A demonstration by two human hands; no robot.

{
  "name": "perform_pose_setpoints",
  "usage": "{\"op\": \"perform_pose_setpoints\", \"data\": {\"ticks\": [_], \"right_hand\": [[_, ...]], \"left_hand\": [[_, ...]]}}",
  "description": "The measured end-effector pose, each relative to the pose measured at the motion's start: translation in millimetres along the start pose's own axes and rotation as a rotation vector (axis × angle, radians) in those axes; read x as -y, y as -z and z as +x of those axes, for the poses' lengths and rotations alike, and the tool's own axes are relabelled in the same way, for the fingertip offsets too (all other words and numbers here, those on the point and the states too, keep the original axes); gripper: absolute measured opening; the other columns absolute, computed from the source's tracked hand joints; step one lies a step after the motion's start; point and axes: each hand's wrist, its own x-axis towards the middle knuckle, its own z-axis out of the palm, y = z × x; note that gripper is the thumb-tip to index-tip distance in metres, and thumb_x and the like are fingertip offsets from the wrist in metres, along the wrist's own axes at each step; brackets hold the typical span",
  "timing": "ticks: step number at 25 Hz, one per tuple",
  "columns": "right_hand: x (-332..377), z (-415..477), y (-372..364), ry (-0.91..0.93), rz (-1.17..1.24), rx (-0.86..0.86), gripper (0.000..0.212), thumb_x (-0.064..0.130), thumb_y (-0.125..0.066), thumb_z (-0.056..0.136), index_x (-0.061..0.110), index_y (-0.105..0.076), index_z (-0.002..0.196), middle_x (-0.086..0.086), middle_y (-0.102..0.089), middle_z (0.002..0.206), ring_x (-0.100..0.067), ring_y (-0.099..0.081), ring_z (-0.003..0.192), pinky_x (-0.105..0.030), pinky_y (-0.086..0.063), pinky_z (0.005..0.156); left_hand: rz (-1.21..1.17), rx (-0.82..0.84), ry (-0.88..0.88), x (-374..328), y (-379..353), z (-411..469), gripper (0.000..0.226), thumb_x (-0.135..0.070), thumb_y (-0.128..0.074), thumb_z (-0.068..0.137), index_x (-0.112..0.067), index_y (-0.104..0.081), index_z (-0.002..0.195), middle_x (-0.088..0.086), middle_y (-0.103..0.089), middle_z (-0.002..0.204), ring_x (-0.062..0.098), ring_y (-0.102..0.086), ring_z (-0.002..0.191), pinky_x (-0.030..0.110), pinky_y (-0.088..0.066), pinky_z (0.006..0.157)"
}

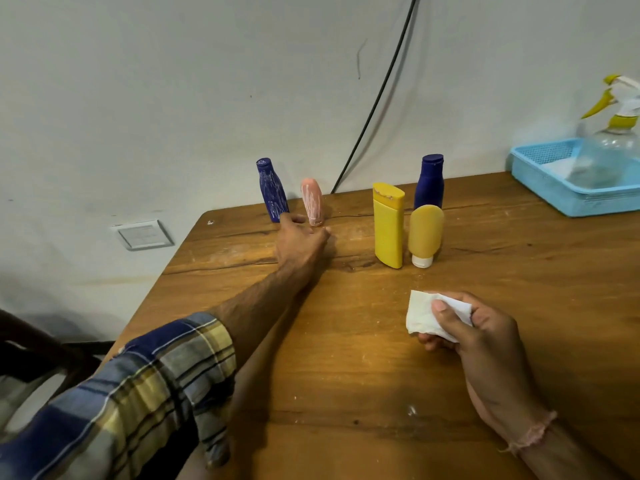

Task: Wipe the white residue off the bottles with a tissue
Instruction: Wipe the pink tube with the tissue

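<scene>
- The left hand [301, 240], fingers loosely spread and holding nothing, is at the foot of the streaked pink bottle [312, 201], upper centre-left.
- The right hand [474, 327] pinches the folded tissue [420, 315], lower right.
- Best to grip the bottle low, then wipe along the streaks with a clean fold.

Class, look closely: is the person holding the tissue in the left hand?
No, the tissue is pinched in the right hand, while the left hand reaches toward the pink bottle.

At upper left, the blue bottle [272, 190] and pink bottle [312, 201] are streaked white. At centre are a yellow bottle [388, 226], an amber tube [425, 232] and a navy bottle [429, 183]. White tissue [420, 315]; blue-yellow plaid sleeve [156, 386]; light-blue basket [554, 188]; brown table [346, 358].
</scene>
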Motion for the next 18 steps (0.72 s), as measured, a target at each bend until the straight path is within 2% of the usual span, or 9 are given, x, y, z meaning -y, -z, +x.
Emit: {"op": "perform_pose_setpoints", "data": {"ticks": [2,4,6,9,10,12,14,16,18], "right_hand": [[-1.4,0.7,-0.3,0.01,-0.016,0.005,0.013,0.018,-0.059,0.098,0.022,-0.07,0.105,-0.005,-0.075,0.077,-0.014,-0.069,0.063,-0.024,-0.055,0.056],[-2.5,1.5,0.8,0.015,-0.017,0.005,0.014,0.018,-0.059,0.098,0.02,-0.071,0.106,-0.005,-0.075,0.077,-0.014,-0.069,0.062,-0.023,-0.055,0.054],[-3.4,1.9,1.2,0.021,-0.019,0.013,0.014,0.019,-0.059,0.098,0.019,-0.071,0.106,-0.006,-0.075,0.077,-0.015,-0.068,0.062,-0.024,-0.054,0.054],[-4.8,3.2,0.8,0.034,-0.032,0.018,0.013,0.019,-0.059,0.098,0.019,-0.071,0.105,-0.005,-0.075,0.076,-0.015,-0.067,0.061,-0.024,-0.054,0.054],[-5.3,3.5,0.5,0.039,-0.04,0.02,0.013,0.02,-0.059,0.098,0.02,-0.071,0.105,-0.004,-0.075,0.075,-0.015,-0.067,0.061,-0.024,-0.054,0.054],[-6.0,3.4,0.4,0.05,-0.051,0.024,0.013,0.02,-0.059,0.098,0.021,-0.071,0.105,-0.003,-0.075,0.075,-0.014,-0.068,0.062,-0.024,-0.054,0.054],[-6.0,3.9,0.9,0.059,-0.049,0.027,0.013,0.019,-0.059,0.099,0.022,-0.071,0.104,-0.002,-0.074,0.075,-0.015,-0.068,0.063,-0.024,-0.055,0.054],[-4.4,3.7,1.0,0.063,-0.033,0.024,0.014,0.017,-0.058,0.099,0.023,-0.07,0.101,-0.003,-0.074,0.073,-0.013,-0.067,0.061,-0.024,-0.055,0.054],[-2.4,2.8,0.4,0.063,-0.016,0.019,0.013,0.017,-0.058,0.1,0.022,-0.071,0.099,-0.005,-0.074,0.071,-0.012,-0.066,0.058,-0.024,-0.054,0.055]], "left_hand": [[0.244,-0.077,0.146,3.9,-3.9,27.3,0.071,-0.045,-0.086,0.075,-0.018,-0.049,0.129,0.004,-0.061,0.119,0.023,-0.059,0.108,0.047,-0.051,0.098],[0.41,-0.078,0.191,2.9,-9.8,47.0,0.083,-0.058,-0.084,0.071,-0.015,-0.049,0.133,0.009,-0.058,0.126,0.029,-0.055,0.116,0.049,-0.047,0.101],[0.451,-0.033,0.18,1.6,-13.7,60.6,0.093,-0.069,-0.08,0.066,-0.015,-0.049,0.134,0.011,-0.057,0.128,0.031,-0.055,0.117,0.05,-0.048,0.1],[0.378,0.054,0.146,4.2,-15.5,72.9,0.111,-0.082,-0.073,0.047,-0.026,-0.041,0.138,0.009,-0.057,0.127,0.033,-0.058,0.113,0.052,-0.052,0.095],[0.323,0.069,0.136,4.7,-14.8,74.2,0.108,-0.08,-0.075,0.049,-0.029,-0.038,0.137,0.008,-0.058,0.126,0.033,-0.06,0.111,0.053,-0.054,0.092],[0.225,0.089,0.094,2.8,-12.6,71.4,0.086,-0.058,-0.082,0.071,-0.03,-0.036,0.138,0.008,-0.06,0.129,0.034,-0.063,0.111,0.053,-0.057,0.09],[0.161,0.081,0.032,-0.7,-10.7,64.4,0.073,-0.039,-0.079,0.084,-0.025,-0.036,0.141,0.01,-0.06,0.133,0.033,-0.065,0.113,0.047,-0.059,0.087],[0.065,0.08,-0.025,-5.9,-4.8,48.8,0.074,-0.032,-0.079,0.087,-0.02,-0.034,0.145,0.01,-0.059,0.135,0.03,-0.063,0.115,0.044,-0.058,0.088],[-0.057,0.148,-0.093,-11.2,9.1,23.6,0.087,-0.032,-0.083,0.083,-0.02,-0.029,0.149,0.008,-0.06,0.129,0.025,-0.063,0.113,0.045,-0.06,0.091]]}}
